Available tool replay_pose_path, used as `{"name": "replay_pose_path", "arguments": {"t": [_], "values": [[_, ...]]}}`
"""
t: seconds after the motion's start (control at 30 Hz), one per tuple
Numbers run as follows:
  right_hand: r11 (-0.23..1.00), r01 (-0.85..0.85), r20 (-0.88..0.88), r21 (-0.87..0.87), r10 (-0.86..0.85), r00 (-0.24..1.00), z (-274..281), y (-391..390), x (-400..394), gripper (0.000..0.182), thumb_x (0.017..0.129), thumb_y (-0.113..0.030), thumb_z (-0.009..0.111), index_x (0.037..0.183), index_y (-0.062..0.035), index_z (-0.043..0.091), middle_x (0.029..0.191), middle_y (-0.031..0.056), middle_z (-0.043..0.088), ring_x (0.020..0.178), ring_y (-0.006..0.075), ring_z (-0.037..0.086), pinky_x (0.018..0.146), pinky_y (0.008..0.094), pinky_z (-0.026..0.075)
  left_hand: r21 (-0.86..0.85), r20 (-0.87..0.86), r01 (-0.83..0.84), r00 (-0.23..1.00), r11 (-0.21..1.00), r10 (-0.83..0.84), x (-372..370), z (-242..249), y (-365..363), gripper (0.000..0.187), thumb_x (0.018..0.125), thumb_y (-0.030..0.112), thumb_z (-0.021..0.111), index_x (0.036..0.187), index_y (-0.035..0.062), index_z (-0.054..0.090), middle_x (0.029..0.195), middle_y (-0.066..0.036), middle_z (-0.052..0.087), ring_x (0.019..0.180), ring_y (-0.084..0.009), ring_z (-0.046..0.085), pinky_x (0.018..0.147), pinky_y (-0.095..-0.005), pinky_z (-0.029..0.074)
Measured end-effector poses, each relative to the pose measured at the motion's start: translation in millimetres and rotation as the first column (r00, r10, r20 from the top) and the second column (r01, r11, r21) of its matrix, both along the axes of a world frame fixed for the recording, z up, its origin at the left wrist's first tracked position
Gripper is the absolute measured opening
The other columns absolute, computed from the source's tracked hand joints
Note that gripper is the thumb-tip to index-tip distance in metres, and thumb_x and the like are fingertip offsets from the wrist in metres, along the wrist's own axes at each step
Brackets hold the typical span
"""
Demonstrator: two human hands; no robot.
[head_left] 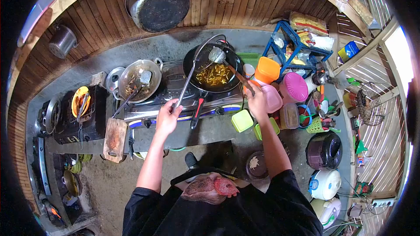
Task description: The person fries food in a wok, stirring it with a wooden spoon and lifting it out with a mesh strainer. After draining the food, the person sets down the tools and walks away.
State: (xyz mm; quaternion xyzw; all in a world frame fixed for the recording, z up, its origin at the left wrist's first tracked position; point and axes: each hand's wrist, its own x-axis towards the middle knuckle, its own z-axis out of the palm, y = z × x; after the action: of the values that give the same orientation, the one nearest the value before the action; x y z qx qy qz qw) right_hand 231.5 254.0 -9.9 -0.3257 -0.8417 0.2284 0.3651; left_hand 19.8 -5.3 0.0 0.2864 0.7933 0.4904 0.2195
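My left hand (167, 116) is closed around a long metal-handled utensil (189, 77), its far end curving over the back of the frying pan. In my right hand (256, 100) is the wooden handle of a metal spatula (217, 55); its blade is raised over the pan. The black frying pan (232, 88) sits on the gas stove (168, 91), its black and red handle toward me. Thin yellow strips (214, 75) lie in oil inside it. Left of it stands a metal wok (153, 88) with a second spatula (144, 78) resting in it.
A wooden cutting board (115, 140) hangs over the counter's front edge. Plastic containers, including an orange one (267, 70) and a pink-lidded tub (294, 86), crowd the pan's right side. Behind them is a blue rack (302, 50). A large blackened pot (159, 6) hangs on the wall.
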Motion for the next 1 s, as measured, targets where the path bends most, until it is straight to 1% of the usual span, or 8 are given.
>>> {"name": "replay_pose_path", "arguments": {"t": [0.07, 0.13, 0.27, 0.33, 0.47, 0.77, 0.83, 1.0], "values": [[1.0, 0.004, -0.006, -0.015, -0.004, 1.0, 5, -2, 1, 0.031, 0.082, -0.011, 0.059, 0.111, -0.0021, 0.058, 0.098, 0.0224, 0.061, 0.092, 0.0384, 0.057, 0.082, 0.0409, 0.044, 0.011, 0.009, -0.004, 1.0, 1.0, 0.004, -2, -2, -1, 0.032, 0.083, 0.02, 0.063, 0.112, 0.0087, 0.059, 0.066, -0.004, 0.058, 0.058, -0.0099, 0.05, 0.055, -0.0273, 0.039], [0.997, 0.013, 0.043, -0.072, -0.01, 0.999, 9, -2, 2, 0.031, 0.084, -0.01, 0.055, 0.114, 0.0004, 0.056, 0.107, 0.0203, 0.06, 0.1, 0.0336, 0.057, 0.089, 0.0364, 0.043, 0.01, 0.01, -0.01, 1.0, 1.0, 0.01, -5, -5, -2, 0.033, 0.083, 0.021, 0.063, 0.113, 0.0087, 0.058, 0.067, -0.004, 0.059, 0.058, -0.0099, 0.05, 0.055, -0.0274, 0.039], [0.997, 0.014, 0.029, -0.071, -0.012, 1.0, 4, 1, 3, 0.031, 0.084, -0.009, 0.055, 0.114, 0.0002, 0.056, 0.107, 0.0195, 0.061, 0.099, 0.0334, 0.057, 0.088, 0.0363, 0.043, 0.005, -0.014, -0.014, 1.0, 1.0, 0.014, -7, -4, -2, 0.032, 0.083, 0.021, 0.063, 0.113, 0.0081, 0.058, 0.067, -0.004, 0.059, 0.058, -0.0099, 0.05, 0.055, -0.0274, 0.04], [0.999, 0.032, -0.022, -0.025, -0.033, 0.999, -1, 2, 3, 0.031, 0.082, -0.012, 0.059, 0.112, -0.0033, 0.058, 0.098, 0.0212, 0.061, 0.093, 0.0371, 0.056, 0.084, 0.0406, 0.044, 0.002, -0.05, -0.033, 0.998, 0.999, 0.033, -6, 0, -3, 0.031, 0.083, 0.02, 0.062, 0.112, 0.0075, 0.058, 0.066, -0.003, 0.057, 0.057, -0.0093, 0.049, 0.053, -0.027, 0.039], [0.999, 0.033, -0.029, -0.021, -0.034, 0.999, -4, 5, 5, 0.031, 0.083, -0.012, 0.058, 0.113, -0.0039, 0.058, 0.097, 0.0208, 0.061, 0.093, 0.0369, 0.056, 0.083, 0.0403, 0.044, -0.004, -0.059, -0.044, 0.997, 0.999, 0.043, -7, 6, -4, 0.03, 0.084, 0.019, 0.062, 0.112, 0.0071, 0.058, 0.064, -0.001, 0.055, 0.055, -0.0086, 0.046, 0.052, -0.0265, 0.037], [0.999, 0.016, -0.043, -0.036, -0.017, 0.999, -8, 7, 1, 0.032, 0.083, -0.014, 0.058, 0.113, -0.0024, 0.058, 0.099, 0.021, 0.062, 0.094, 0.0365, 0.057, 0.085, 0.0388, 0.044, 0.049, 0.063, 0.003, 0.998, 0.999, -0.006, -3, 0, -5, 0.031, 0.084, 0.018, 0.062, 0.112, 0.0079, 0.058, 0.059, 0.0, 0.053, 0.053, -0.008, 0.044, 0.05, -0.0265, 0.035], [0.992, 0.044, -0.041, -0.117, -0.049, 0.998, -4, 6, 0, 0.032, 0.084, -0.014, 0.057, 0.113, -0.0006, 0.058, 0.101, 0.0214, 0.062, 0.095, 0.0353, 0.058, 0.086, 0.0379, 0.043, -0.02, -0.034, 0.026, 0.999, 0.999, -0.027, -3, -1, -5, 0.031, 0.083, 0.019, 0.062, 0.112, 0.0093, 0.059, 0.059, -0.001, 0.053, 0.053, -0.0087, 0.045, 0.051, -0.0278, 0.036], [0.985, 0.078, -0.036, -0.157, -0.084, 0.996, 8, 1, 4, 0.033, 0.084, -0.014, 0.057, 0.113, 0.0005, 0.057, 0.103, 0.0212, 0.062, 0.097, 0.0335, 0.059, 0.087, 0.0367, 0.043, -0.022, -0.041, -0.041, 0.998, 0.999, 0.04, -3, 1, -5, 0.031, 0.083, 0.02, 0.062, 0.112, 0.0097, 0.059, 0.06, -0.002, 0.054, 0.054, -0.0092, 0.046, 0.052, -0.0285, 0.037]]}}
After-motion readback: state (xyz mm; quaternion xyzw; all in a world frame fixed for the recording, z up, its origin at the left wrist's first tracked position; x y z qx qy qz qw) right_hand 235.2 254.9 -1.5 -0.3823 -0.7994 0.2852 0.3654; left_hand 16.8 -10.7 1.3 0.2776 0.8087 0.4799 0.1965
